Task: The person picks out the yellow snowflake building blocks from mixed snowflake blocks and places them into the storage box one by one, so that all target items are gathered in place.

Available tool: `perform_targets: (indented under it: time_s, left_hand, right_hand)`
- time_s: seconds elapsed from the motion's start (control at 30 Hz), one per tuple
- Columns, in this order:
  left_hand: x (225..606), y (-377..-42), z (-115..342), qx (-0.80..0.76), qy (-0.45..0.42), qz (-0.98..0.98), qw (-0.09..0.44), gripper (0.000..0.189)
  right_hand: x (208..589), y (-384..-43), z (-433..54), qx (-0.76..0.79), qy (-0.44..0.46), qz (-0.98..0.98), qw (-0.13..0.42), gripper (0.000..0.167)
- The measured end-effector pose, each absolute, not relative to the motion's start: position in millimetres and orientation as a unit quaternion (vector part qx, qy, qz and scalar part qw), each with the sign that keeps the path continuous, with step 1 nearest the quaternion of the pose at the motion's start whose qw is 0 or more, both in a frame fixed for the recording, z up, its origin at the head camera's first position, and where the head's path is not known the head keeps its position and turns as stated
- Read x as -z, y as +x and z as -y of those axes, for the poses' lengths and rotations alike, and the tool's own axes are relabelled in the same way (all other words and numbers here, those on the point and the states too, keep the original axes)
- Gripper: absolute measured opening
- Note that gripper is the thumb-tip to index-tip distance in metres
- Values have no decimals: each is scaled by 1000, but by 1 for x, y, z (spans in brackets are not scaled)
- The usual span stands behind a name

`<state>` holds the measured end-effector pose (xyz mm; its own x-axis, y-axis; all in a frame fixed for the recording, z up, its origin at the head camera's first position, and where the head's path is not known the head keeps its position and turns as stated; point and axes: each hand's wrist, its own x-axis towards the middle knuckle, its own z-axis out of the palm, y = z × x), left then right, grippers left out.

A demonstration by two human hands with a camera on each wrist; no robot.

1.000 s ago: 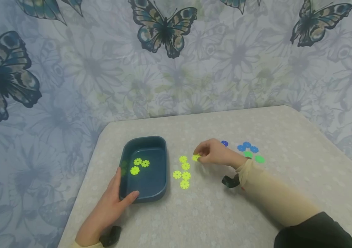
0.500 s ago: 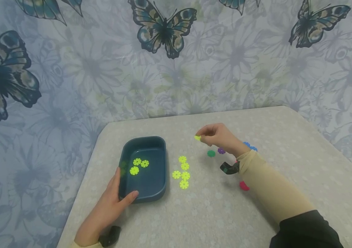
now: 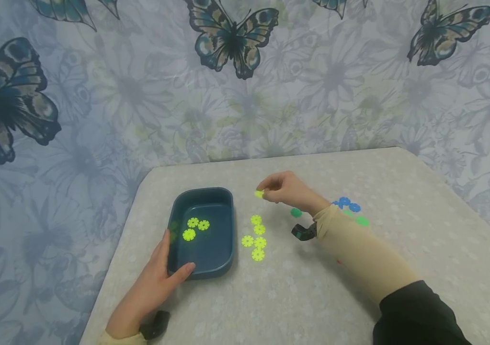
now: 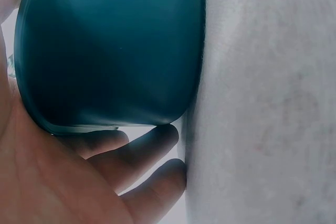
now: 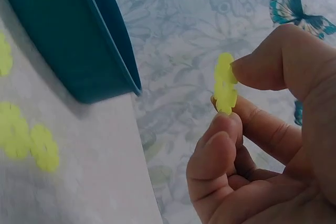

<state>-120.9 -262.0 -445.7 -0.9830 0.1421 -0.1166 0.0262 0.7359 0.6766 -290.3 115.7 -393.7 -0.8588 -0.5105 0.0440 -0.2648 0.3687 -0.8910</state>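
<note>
A dark teal plastic tray (image 3: 223, 275) sits on the left of the table with three yellow flower-shaped discs (image 3: 189, 235) in it. My left hand (image 3: 152, 282) holds its near left corner, thumb over the near rim and fingers along the outer wall. In the left wrist view, the fingers (image 4: 152, 187) curl along the tray's wall (image 4: 115, 51). My right hand (image 3: 288, 191) pinches one yellow disc (image 5: 224, 83) between thumb and fingertips, raised above the table to the right of the tray. The right wrist view shows this disc nearly edge-on.
Several more yellow discs (image 3: 259, 242) lie just right of the tray. Blue discs (image 3: 345, 201), a light green disc (image 3: 362, 221) and a darker green disc (image 3: 296, 212) lie farther right, partly behind the right arm. A butterfly-patterned wall (image 3: 245, 115) stands behind the table (image 3: 270, 306).
My right hand has lifted the yellow disc from near the table, up and then left towards the tray. The left hand stays on the tray.
</note>
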Motion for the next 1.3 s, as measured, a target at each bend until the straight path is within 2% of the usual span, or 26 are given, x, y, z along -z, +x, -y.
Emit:
perform_targets:
  time_s: [0.2, 0.5, 0.9, 1.3]
  left_hand:
    - [445, -122, 261, -361, 54, -929, 68, 113]
    - [449, -126, 255, -366, 55, -927, 63, 114]
    - [452, -127, 258, -370, 61, -925, 67, 111]
    - [451, -121, 267, -368, 59, -926, 65, 110]
  right_hand:
    - [387, -297, -72, 504, -255, -813, 141, 25]
    - [364, -312, 5, 501, -290, -806, 124, 24]
    - [404, -300, 77, 458, -327, -814, 144, 18]
    - [421, -287, 98, 433, -336, -814, 190, 22]
